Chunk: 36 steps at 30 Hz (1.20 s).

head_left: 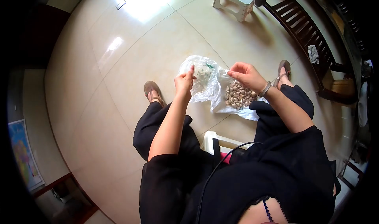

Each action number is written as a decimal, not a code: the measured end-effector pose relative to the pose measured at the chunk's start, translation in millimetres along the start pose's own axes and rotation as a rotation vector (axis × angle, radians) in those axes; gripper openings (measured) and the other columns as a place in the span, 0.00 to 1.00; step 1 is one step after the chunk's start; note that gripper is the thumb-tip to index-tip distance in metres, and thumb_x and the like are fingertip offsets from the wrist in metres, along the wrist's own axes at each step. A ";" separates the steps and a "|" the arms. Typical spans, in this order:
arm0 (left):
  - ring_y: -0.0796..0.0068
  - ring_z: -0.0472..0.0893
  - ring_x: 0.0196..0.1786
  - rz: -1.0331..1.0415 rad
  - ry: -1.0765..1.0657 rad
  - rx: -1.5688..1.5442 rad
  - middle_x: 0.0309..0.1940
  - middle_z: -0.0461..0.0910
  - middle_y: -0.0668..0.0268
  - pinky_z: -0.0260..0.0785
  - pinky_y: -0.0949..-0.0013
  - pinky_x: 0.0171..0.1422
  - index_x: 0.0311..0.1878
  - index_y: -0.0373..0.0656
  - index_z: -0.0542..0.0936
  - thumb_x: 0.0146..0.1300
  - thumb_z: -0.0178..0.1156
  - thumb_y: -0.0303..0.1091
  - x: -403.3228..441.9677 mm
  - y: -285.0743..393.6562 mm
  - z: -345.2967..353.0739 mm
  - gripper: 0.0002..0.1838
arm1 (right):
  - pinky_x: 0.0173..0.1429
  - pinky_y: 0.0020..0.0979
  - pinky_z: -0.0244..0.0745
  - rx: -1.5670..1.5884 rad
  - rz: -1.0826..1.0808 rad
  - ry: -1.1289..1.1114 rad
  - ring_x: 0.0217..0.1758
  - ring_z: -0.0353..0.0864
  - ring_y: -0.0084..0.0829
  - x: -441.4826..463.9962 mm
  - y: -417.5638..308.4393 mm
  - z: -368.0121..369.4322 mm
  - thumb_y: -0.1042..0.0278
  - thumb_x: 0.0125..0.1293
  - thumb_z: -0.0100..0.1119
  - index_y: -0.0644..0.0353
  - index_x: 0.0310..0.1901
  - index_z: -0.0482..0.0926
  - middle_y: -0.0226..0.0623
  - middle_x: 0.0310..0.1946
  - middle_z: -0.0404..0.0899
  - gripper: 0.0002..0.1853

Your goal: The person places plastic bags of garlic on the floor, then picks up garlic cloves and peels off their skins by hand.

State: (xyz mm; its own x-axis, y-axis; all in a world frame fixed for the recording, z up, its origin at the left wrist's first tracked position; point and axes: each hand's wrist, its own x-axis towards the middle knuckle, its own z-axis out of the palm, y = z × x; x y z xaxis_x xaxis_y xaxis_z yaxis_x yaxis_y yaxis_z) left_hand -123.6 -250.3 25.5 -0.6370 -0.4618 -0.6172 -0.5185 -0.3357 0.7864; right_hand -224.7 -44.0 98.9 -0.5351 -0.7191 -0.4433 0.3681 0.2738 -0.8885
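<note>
My left hand (184, 83) is raised over the near-left side of a white plastic bag (211, 90), one finger pointing up and the others curled in. Whatever it may hold is too small to tell. Inside that bag lie small pale pieces (202, 75). To the right, my right hand (248, 77) hovers above a heap of brown, rounded, nut-like pieces (239, 96), its fingertips pinched together. Anything between them cannot be made out. The heap rests on a second white plastic bag (248, 113), spread on the floor beside the first.
Both bags lie on the tiled floor (118, 86) between my feet. I sit on a pale plastic stool (209, 139). Another small stool (235, 1) stands ahead, and a dark wooden bench (294, 17) runs along the right. A black cable (213, 172) crosses my lap.
</note>
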 end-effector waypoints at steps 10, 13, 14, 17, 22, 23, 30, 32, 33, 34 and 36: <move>0.75 0.71 0.30 -0.010 -0.012 -0.053 0.28 0.73 0.60 0.61 0.77 0.29 0.41 0.31 0.67 0.47 0.47 0.18 -1.7 1.3 10.7 0.15 | 0.34 0.29 0.69 -0.861 0.360 0.002 0.26 0.76 0.32 50.4 86.5 10.4 0.36 0.45 0.54 0.67 0.24 0.76 0.41 0.23 0.77 0.31; 0.73 0.73 0.30 0.016 -0.148 -0.195 0.29 0.74 0.59 0.66 0.75 0.31 0.40 0.30 0.69 0.49 0.49 0.17 0.6 -3.1 9.9 0.12 | 0.35 0.32 0.69 -0.828 0.349 0.160 0.27 0.76 0.37 75.2 133.7 30.3 0.29 0.38 0.54 0.70 0.20 0.75 0.47 0.23 0.76 0.38; 0.73 0.73 0.30 0.019 -0.145 -0.197 0.29 0.74 0.59 0.66 0.75 0.31 0.40 0.30 0.69 0.49 0.49 0.17 -2.6 2.0 9.4 0.12 | 0.35 0.32 0.69 -0.849 0.256 0.315 0.27 0.76 0.37 79.8 148.6 39.2 0.40 0.37 0.62 0.68 0.23 0.75 0.45 0.23 0.76 0.30; 0.74 0.74 0.24 0.044 -0.227 -0.073 0.28 0.76 0.60 0.67 0.74 0.26 0.37 0.29 0.72 0.51 0.55 0.23 -15.1 18.2 4.5 0.09 | 0.32 0.31 0.69 -0.736 0.298 0.327 0.25 0.75 0.34 91.3 168.9 44.4 0.57 0.36 0.66 0.67 0.27 0.75 0.42 0.21 0.76 0.21; 0.73 0.74 0.23 0.087 -0.233 -0.043 0.26 0.75 0.61 0.66 0.75 0.24 0.37 0.29 0.72 0.52 0.51 0.21 -13.6 13.2 7.5 0.09 | 0.24 0.24 0.65 -0.316 0.343 0.126 0.20 0.71 0.22 53.9 152.3 47.9 0.73 0.40 0.60 0.64 0.27 0.73 0.32 0.18 0.76 0.10; 0.73 0.74 0.23 0.048 -0.211 -0.065 0.26 0.74 0.61 0.67 0.75 0.24 0.38 0.29 0.72 0.52 0.50 0.20 -14.2 13.3 8.4 0.09 | 0.29 0.24 0.69 -0.266 0.388 0.123 0.22 0.76 0.24 47.5 150.6 48.1 0.76 0.40 0.60 0.61 0.17 0.72 0.34 0.18 0.77 0.05; 0.69 0.75 0.24 -0.112 -0.238 -0.044 0.27 0.74 0.58 0.73 0.67 0.31 0.39 0.30 0.70 0.51 0.47 0.18 -19.6 5.5 12.8 0.11 | 0.31 0.28 0.70 -0.660 0.372 0.056 0.25 0.76 0.31 17.4 128.2 45.8 0.52 0.44 0.62 0.66 0.23 0.72 0.40 0.18 0.75 0.21; 0.70 0.76 0.22 -0.093 -0.241 0.016 0.25 0.76 0.57 0.72 0.70 0.25 0.37 0.30 0.73 0.51 0.52 0.21 -14.7 -0.5 10.7 0.09 | 0.34 0.30 0.70 -0.826 0.216 0.137 0.27 0.76 0.35 26.2 143.4 29.3 0.39 0.41 0.60 0.66 0.27 0.73 0.43 0.20 0.74 0.30; 0.71 0.77 0.24 -0.042 -0.240 0.069 0.25 0.76 0.58 0.72 0.71 0.27 0.36 0.30 0.73 0.50 0.53 0.22 -12.7 -2.8 9.1 0.09 | 0.36 0.31 0.70 -0.838 0.089 0.288 0.30 0.76 0.37 21.8 132.1 27.8 0.38 0.42 0.59 0.66 0.30 0.73 0.44 0.22 0.75 0.31; 0.72 0.77 0.25 0.008 -0.239 0.120 0.25 0.76 0.58 0.72 0.72 0.28 0.35 0.30 0.74 0.50 0.54 0.22 -12.7 -3.1 7.5 0.08 | 0.37 0.30 0.69 -0.778 0.089 0.254 0.31 0.76 0.36 22.0 111.7 23.6 0.41 0.46 0.57 0.65 0.31 0.74 0.43 0.23 0.76 0.28; 0.72 0.77 0.27 0.004 -0.248 0.061 0.26 0.76 0.58 0.72 0.73 0.31 0.36 0.30 0.74 0.49 0.55 0.21 -14.8 -3.3 5.7 0.09 | 0.37 0.28 0.69 -0.667 -0.140 0.306 0.30 0.76 0.31 21.8 90.2 19.7 0.48 0.52 0.55 0.64 0.33 0.74 0.39 0.24 0.77 0.23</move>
State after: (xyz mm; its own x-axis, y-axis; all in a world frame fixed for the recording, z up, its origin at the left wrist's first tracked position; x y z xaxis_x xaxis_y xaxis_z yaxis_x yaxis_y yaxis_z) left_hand -115.7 -237.7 31.9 -0.7557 -0.2454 -0.6072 -0.5440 -0.2809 0.7907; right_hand -188.2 -47.6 11.4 -0.7668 -0.5923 -0.2475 -0.2060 0.5923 -0.7790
